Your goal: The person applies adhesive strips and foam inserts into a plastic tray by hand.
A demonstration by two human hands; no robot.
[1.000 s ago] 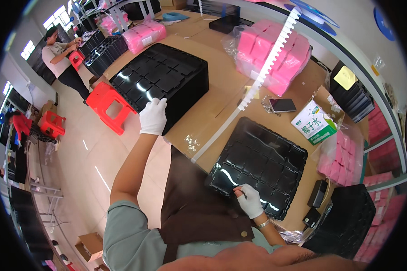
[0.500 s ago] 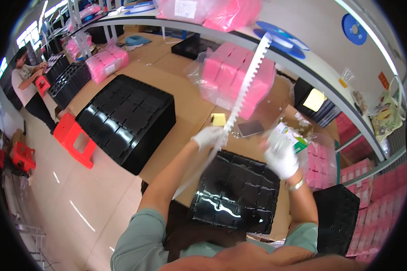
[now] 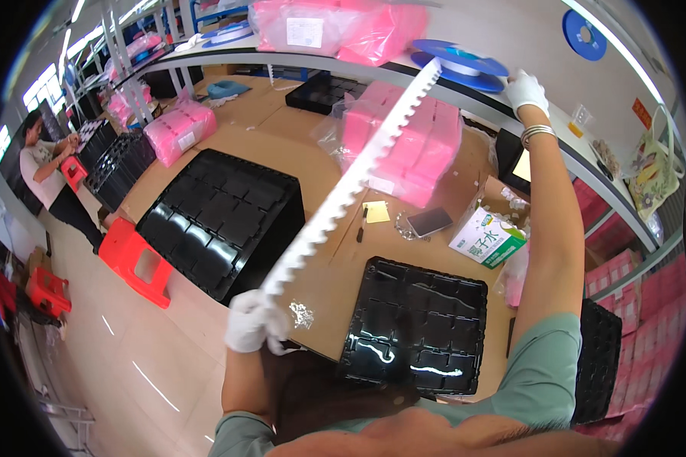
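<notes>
My gloved left hand [image 3: 253, 320] is low at the table's front edge, closed on a long white strip [image 3: 339, 198] with a scalloped edge. The strip runs taut up and away to a blue-flanged reel [image 3: 465, 65] on the raised shelf. Up at that shelf, my gloved right hand [image 3: 527, 93] is just right of the reel; its fingers are mostly hidden behind the back of the hand, and contact with the reel is unclear. In front of me lies a black molded plastic tray [image 3: 415, 327] with square compartments. Small white pieces [image 3: 302, 314] lie beside my left hand.
A larger black tray stack [image 3: 221, 217] stands left, near a red stool [image 3: 136, 263]. Pink wrapped bundles [image 3: 404, 145] sit under the shelf [image 3: 389, 72]. A phone [image 3: 430, 222], yellow notes [image 3: 376, 212] and a carton [image 3: 488, 238] lie right of centre. A person [image 3: 49, 171] stands far left.
My left hand has moved down and toward me with the strip, drawing out a longer stretch. My right hand has risen from above the tray to the shelf beside the reel.
</notes>
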